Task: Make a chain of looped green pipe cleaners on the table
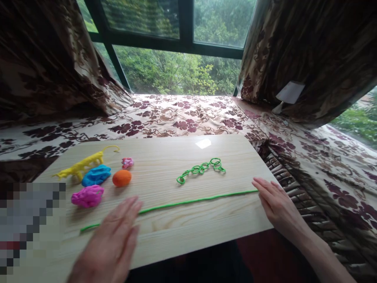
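A long thin green clay strand stretches across the wooden tabletop. My left hand lies flat over its left part, fingers straight, and a short tail shows beyond it. Over the right end rests my right hand, palm down with the fingers stretched out. Farther back sits a chain of linked green clay rings. To the left are an orange clay ball, a blue clay lump, a magenta clay lump, a yellow clay piece with a thin curled tail and a small pink-and-white piece.
The pale wooden table has rounded far corners. Behind it spreads a floral-covered ledge below a window, between patterned curtains. A small white lamp stands at the back right. A pixelated patch hides the lower left.
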`<action>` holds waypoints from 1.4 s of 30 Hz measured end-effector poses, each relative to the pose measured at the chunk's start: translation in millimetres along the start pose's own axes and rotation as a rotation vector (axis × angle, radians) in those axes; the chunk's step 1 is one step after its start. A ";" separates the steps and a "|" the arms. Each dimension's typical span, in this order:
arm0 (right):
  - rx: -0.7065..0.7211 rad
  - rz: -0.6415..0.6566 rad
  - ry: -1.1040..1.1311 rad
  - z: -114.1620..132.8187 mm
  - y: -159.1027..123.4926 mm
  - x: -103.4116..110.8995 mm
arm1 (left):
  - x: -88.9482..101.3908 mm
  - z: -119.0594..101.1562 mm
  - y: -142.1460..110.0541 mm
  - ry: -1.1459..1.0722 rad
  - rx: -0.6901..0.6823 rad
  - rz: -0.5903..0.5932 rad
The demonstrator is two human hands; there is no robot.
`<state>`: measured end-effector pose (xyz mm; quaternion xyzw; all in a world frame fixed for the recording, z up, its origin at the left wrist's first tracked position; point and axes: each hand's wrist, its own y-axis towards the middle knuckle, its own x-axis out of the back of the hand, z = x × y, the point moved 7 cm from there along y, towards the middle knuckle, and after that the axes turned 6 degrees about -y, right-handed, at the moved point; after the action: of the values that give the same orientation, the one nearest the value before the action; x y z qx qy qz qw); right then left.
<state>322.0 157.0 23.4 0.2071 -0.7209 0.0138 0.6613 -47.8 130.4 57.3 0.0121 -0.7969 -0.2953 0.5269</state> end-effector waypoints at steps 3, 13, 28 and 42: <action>0.001 0.080 -0.033 18.8 8.5 -12.0 | -61.9 -85.0 34.8 -0.015 -0.148 0.253; 0.084 0.255 -0.045 30.9 -34.2 -22.9 | -138.8 -132.7 29.2 -0.022 -0.263 0.432; -0.051 0.243 -0.020 15.0 -17.5 -30.4 | -139.0 -124.6 36.7 0.001 -0.255 0.406; -0.105 0.284 0.059 1.4 -21.0 -26.3 | -131.6 -122.6 17.5 0.067 -0.295 0.397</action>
<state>328.4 144.8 -7.3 0.0679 -0.7229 0.0755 0.6835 119.7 132.1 -10.7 -0.2121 -0.7140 -0.2984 0.5968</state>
